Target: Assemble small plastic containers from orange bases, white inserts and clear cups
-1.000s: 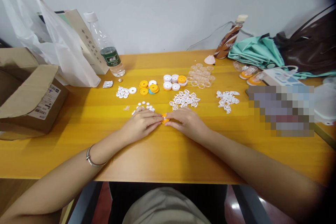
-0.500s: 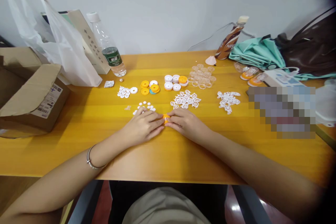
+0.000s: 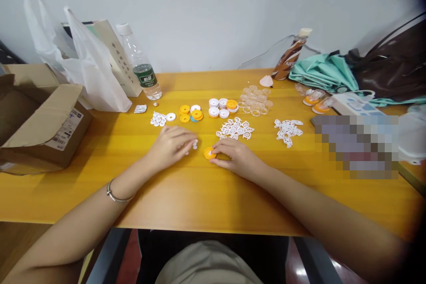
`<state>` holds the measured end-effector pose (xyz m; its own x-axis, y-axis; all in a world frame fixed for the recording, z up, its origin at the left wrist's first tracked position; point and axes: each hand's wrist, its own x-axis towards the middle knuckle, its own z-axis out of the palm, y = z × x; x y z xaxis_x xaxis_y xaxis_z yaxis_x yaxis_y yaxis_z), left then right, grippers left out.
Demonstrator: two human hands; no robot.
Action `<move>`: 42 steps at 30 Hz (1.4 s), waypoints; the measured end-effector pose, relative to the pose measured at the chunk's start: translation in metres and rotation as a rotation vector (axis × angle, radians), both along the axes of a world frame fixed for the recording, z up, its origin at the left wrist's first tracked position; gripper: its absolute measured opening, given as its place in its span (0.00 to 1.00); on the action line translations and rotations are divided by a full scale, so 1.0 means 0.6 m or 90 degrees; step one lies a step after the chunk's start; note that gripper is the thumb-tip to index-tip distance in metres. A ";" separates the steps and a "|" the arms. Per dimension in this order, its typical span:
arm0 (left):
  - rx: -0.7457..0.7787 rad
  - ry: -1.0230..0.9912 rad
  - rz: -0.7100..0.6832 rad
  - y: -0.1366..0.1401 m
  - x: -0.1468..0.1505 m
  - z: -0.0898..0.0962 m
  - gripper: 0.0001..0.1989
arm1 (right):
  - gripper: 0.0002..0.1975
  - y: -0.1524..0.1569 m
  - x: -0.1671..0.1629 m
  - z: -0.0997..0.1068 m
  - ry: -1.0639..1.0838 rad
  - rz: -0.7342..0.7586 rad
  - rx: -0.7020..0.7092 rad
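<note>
My right hand (image 3: pixel 234 155) pinches the right edge of an orange round plastic disc (image 3: pixel 208 154) between thumb and fingers. A small white piece sits at the disc's centre. My left hand (image 3: pixel 173 144) hovers palm down to the left, fingers stretched and thumb apart, covering most of a group of small white caps. A few of those white caps (image 3: pixel 195 144) show beside its fingertips. Beyond it lie white button-like pieces (image 3: pixel 158 119) and a white ring (image 3: pixel 171 117). Orange and white discs (image 3: pixel 185 110) are grouped behind, with stacked white and orange discs (image 3: pixel 214 112) beside them.
White openwork pieces (image 3: pixel 234 129) lie behind my right hand, more white pieces (image 3: pixel 289 129) to the right, clear rings (image 3: pixel 255 100) further back. A cardboard box (image 3: pixel 66 128), plastic bag (image 3: pixel 100 84) and water bottle (image 3: pixel 146 80) stand left; a brown bottle (image 3: pixel 289 60) and folded green umbrella (image 3: pixel 322 71) right.
My left hand has let go of the orange disc and moved left over the small white caps. The disc stays in my right hand, its round face now showing. The view has shifted slightly.
</note>
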<state>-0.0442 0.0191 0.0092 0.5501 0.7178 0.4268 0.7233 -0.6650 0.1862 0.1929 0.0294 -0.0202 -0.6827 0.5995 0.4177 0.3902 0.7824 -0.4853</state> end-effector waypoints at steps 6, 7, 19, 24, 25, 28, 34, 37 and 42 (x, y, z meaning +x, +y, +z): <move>-0.080 -0.058 0.048 0.042 -0.037 -0.006 0.11 | 0.05 -0.001 0.000 0.005 0.001 -0.004 -0.024; -0.087 -0.051 0.041 0.043 -0.037 -0.009 0.11 | 0.05 -0.002 0.000 0.006 0.002 -0.008 -0.029; -0.062 0.065 0.033 0.027 -0.017 -0.017 0.08 | 0.07 -0.005 -0.002 0.010 -0.005 -0.020 -0.032; -0.086 0.049 0.027 0.025 -0.014 -0.014 0.06 | 0.08 -0.007 -0.002 0.010 -0.013 -0.027 -0.031; -0.095 0.041 0.026 0.026 -0.014 -0.015 0.06 | 0.08 -0.007 -0.002 0.011 -0.016 -0.029 -0.031; -0.116 0.017 0.028 0.029 -0.014 -0.016 0.05 | 0.09 -0.009 -0.003 0.013 -0.024 -0.027 -0.033; -0.150 -0.015 0.029 0.027 -0.010 -0.011 0.03 | 0.09 -0.009 -0.003 0.013 -0.022 -0.016 -0.038; -0.151 -0.031 0.016 0.018 -0.003 -0.004 0.03 | 0.10 -0.010 -0.003 0.011 -0.015 -0.011 -0.042; -0.207 -0.105 -0.050 -0.010 0.023 0.007 0.05 | 0.11 -0.011 -0.004 0.010 -0.013 0.000 -0.044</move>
